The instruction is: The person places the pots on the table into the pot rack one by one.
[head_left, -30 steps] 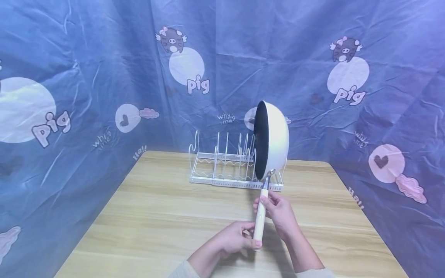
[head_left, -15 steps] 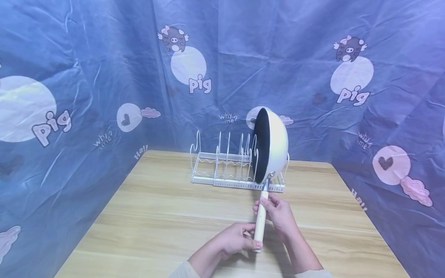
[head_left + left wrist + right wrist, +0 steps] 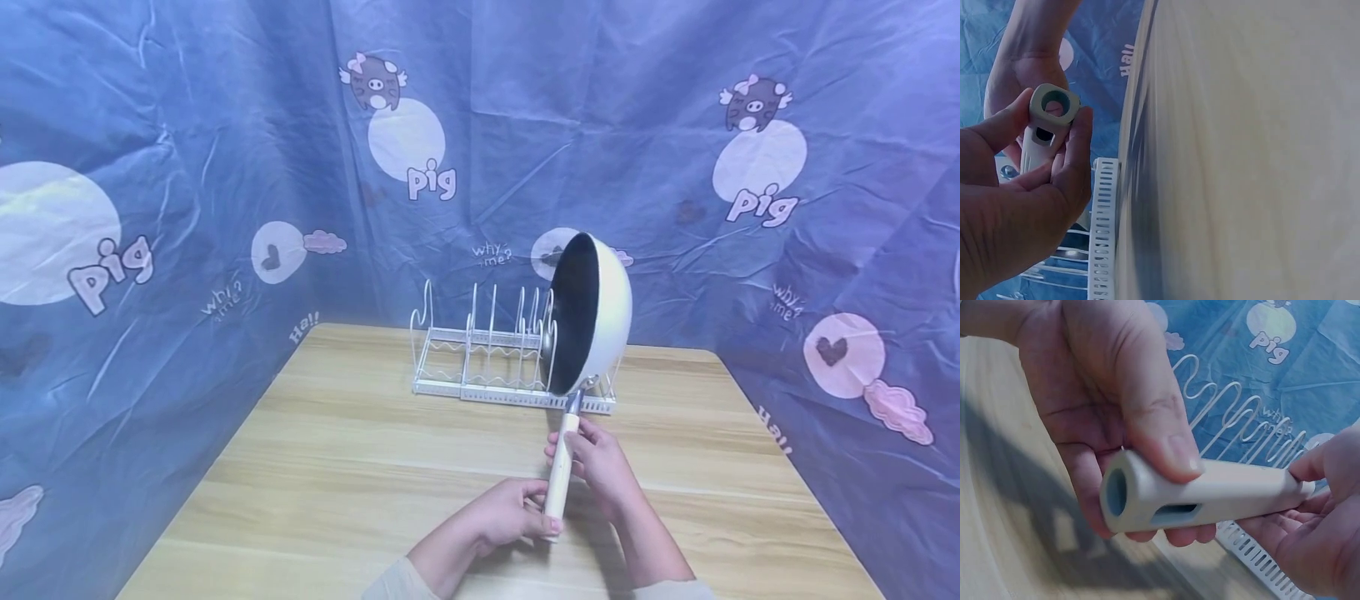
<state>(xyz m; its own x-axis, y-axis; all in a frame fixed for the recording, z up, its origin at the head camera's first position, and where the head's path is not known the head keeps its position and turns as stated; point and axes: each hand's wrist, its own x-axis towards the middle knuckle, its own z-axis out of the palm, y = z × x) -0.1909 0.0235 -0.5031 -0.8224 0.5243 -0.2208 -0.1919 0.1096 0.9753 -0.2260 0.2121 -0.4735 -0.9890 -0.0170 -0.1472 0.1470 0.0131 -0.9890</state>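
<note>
A white wok [image 3: 613, 312] with a dark inside stands on its side at the right end of the white wire rack [image 3: 438, 389], its opening facing left and its top leaning right. Its pale handle [image 3: 561, 479] points back toward me. My left hand [image 3: 510, 512] pinches the handle's end between thumb and fingers; in the left wrist view the end shows a round hole and a slot. Farther up the handle, close to the metal joint, my right hand [image 3: 603, 467] grips it with thumb and fingertips. The wok's lower edge is partly hidden behind the rack's wires.
The rack's upright wire dividers [image 3: 491, 333] rise to the left of the wok. A wooden table [image 3: 337, 467] lies under everything. Blue printed cloth [image 3: 510, 125] hangs behind the table and along both sides.
The wok has come down lower at the rack, then turned and leaned right, so more of its dark inside shows. Both hands keep their hold on the handle.
</note>
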